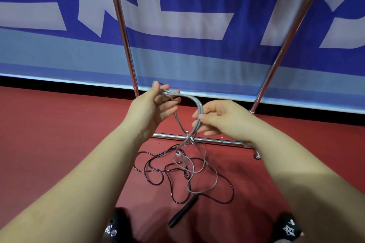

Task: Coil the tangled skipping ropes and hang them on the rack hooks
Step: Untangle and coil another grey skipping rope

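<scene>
We had both hands up in front of the rack. Left hand [153, 104] pinched one end of the grey rope bundle [189, 98] between thumb and fingers [167, 104], other fingers loosely spread. Right hand [219, 117] gripped the same bundle further along, fingers curled round several strands. Btw the hands the bundle arced up and over, approx 3-4 strands side by side.

Below the right hand the grey strands dropped to a crossing pt just in front of the rack's bottom bar [215, 140], then ran on down to the floor [59, 124]. A clear/whitish handle [182, 157] hung just under that crossing.

Rest of the grey rope lay on the red floor in loose loops, tangled w/ a black rope [156, 173]. Black rope uncoiled, loops overlapping the grey ones. Black handle [182, 212] lay on the floor nearest us, tilted diagonally.

Rack: two chrome uprights, left upright [122, 29] and right upright [292, 33], leaning apart toward the top in this wide-angle view. Hooks not in view. Blue-and-white banner [187, 16] behind the rack. Two dark shoes at bottom edge, left shoe [114, 227] and right shoe [288, 227].
</scene>
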The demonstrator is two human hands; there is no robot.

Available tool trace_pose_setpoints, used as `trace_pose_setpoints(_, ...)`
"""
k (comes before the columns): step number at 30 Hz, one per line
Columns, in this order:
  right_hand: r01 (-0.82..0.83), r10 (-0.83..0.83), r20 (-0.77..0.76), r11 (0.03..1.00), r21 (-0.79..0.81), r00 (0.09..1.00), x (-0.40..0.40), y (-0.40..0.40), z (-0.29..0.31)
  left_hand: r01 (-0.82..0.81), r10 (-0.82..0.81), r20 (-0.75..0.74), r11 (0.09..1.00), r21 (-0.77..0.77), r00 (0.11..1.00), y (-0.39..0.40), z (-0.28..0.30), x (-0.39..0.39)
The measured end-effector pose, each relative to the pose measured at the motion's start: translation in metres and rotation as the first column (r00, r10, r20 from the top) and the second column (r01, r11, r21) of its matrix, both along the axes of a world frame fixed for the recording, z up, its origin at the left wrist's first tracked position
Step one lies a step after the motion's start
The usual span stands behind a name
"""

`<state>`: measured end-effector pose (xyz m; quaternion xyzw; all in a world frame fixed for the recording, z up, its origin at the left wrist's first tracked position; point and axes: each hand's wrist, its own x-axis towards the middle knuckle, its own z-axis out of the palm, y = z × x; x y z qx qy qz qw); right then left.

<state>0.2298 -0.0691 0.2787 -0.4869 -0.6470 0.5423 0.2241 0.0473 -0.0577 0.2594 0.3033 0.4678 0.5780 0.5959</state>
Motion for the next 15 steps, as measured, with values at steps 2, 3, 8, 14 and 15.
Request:
trace_pose_setpoints(2, 0.094, -0.099, -0.145, 0.995, -0.042, 0.985, 0.0, 0.0, 0.006, 0.107, -0.111, -0.143, 0.994, -0.038, 0.983, 0.001, -0.007, 0.006)
trace_pose_setpoints(3, 0.137, -0.151, -0.225, 0.988, -0.076, 0.962, 0.001, 0.0, 0.01, 0.168, -0.182, -0.23, 0.983, -0.078, 0.956, -0.001, -0.008, 0.013)
trace_pose_setpoints(8, 0.289, -0.374, -0.484, 0.926, -0.242, 0.791, 0.001, 0.004, 0.015, 0.419, -0.422, -0.485, 0.9, -0.121, 0.766, -0.013, -0.017, 0.027)
trace_pose_setpoints(14, 0.351, -0.511, -0.636, 0.86, -0.371, 0.578, 0.009, 0.009, 0.02, 0.533, -0.416, -0.751, 0.84, -0.102, 0.512, -0.024, -0.021, 0.024)
trace_pose_setpoints(15, 0.362, -0.516, -0.636, 0.856, -0.368, 0.574, 0.011, 0.01, 0.019, 0.53, -0.436, -0.722, 0.841, -0.114, 0.537, -0.023, -0.022, 0.025)
